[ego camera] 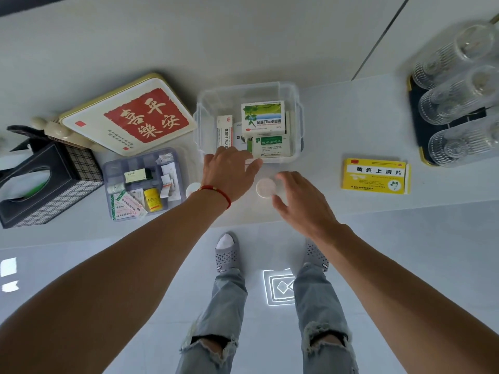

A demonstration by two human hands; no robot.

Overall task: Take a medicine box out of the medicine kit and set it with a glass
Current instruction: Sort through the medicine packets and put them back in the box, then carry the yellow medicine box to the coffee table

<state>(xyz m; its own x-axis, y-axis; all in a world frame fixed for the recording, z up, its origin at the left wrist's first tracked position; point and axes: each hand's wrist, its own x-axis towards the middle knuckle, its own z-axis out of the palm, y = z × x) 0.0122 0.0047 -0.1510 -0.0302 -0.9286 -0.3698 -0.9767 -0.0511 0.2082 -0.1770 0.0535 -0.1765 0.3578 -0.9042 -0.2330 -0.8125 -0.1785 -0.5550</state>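
head cam | left hand spread loose at the kit's near rim, holding nothing | right hand relaxed, empty, just right of a white lid | yellow box already out, lying flat, long axis left-right, well right of both hands, right one's closer | glasses far right on a tray, box not with them yet imo

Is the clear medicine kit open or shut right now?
Open. The clear medicine kit has no lid on top, and the boxes inside, like the green-leaf box, show uncovered from above.
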